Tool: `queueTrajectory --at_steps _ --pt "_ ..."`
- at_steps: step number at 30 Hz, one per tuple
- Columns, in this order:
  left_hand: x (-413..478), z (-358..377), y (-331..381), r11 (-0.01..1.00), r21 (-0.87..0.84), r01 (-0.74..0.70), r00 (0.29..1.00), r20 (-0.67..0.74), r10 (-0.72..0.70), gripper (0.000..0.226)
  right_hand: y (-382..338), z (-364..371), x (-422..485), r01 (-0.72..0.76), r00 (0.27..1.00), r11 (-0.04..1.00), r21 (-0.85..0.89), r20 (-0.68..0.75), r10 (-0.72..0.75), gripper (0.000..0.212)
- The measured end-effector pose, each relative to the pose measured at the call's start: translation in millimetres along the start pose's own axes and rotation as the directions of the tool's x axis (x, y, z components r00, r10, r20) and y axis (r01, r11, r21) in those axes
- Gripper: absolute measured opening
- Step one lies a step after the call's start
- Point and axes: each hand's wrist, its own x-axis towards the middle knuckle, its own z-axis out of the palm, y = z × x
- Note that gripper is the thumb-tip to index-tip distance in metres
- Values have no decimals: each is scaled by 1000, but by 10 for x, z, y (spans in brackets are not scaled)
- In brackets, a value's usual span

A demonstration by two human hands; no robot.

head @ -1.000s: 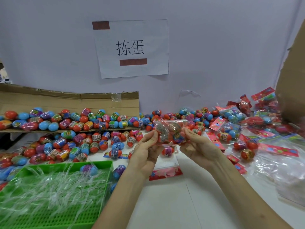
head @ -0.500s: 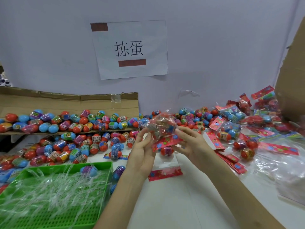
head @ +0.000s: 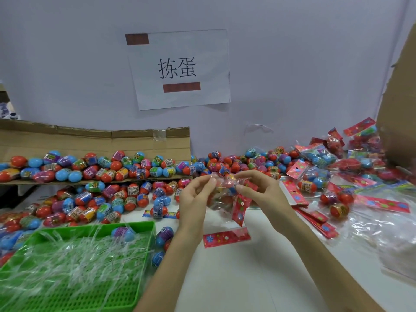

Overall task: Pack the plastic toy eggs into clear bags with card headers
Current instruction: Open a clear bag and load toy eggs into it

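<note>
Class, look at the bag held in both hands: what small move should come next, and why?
Probably press the pinched top edge shut. The left hand and right hand both pinch the clear bag by its upper edge, eggs sit inside, and its red card header hangs down, so closing seems the step left.

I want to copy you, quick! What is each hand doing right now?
Left hand: pinches the top of the clear bag of eggs.
Right hand: pinches the same bag from the other side.
</note>
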Motion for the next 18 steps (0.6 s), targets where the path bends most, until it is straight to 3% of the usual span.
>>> queueTrajectory --at_steps 4,9,14,18 --pt "1 5 -14 991 117 -66 997 -19 69 16 -27 14 -16 32 999 999 -15 -10 -33 25" --pt "-10 19 -34 961 237 -142 989 0 146 16 -21 11 -12 64 997 997 -54 -35 -65 20" --pt "-28 29 -27 965 191 -179 983 84 166 7 -3 -23 -3 132 984 987 -90 -105 -142 19" --pt "-3 31 -52 997 74 -22 1000 -4 23 6 -3 -3 -8 192 969 972 -138 -131 -210 18"
